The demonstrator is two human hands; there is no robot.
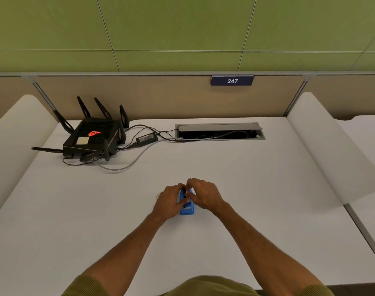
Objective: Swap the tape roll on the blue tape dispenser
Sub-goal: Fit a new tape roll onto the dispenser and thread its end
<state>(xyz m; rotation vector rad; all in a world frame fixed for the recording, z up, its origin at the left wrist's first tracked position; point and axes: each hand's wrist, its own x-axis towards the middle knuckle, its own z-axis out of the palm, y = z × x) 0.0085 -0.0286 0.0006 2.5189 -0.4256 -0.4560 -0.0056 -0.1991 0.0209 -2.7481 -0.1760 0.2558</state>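
"247" in white on the dark blue sign point(232, 80) atop the desk partition point(161, 97)

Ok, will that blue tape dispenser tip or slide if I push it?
Probably slides, not tips: the blue tape dispenser lies low and long on the smooth desk. Likely light, being small between the left hand and right hand.

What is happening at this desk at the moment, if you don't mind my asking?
A person at the white desk is working on a blue tape dispenser with both bare hands. The left hand grips its side to steady it, while the right hand pinches at its top, where a roll would sit; the fingers hide any roll. A black router stands at the far left, untouched.
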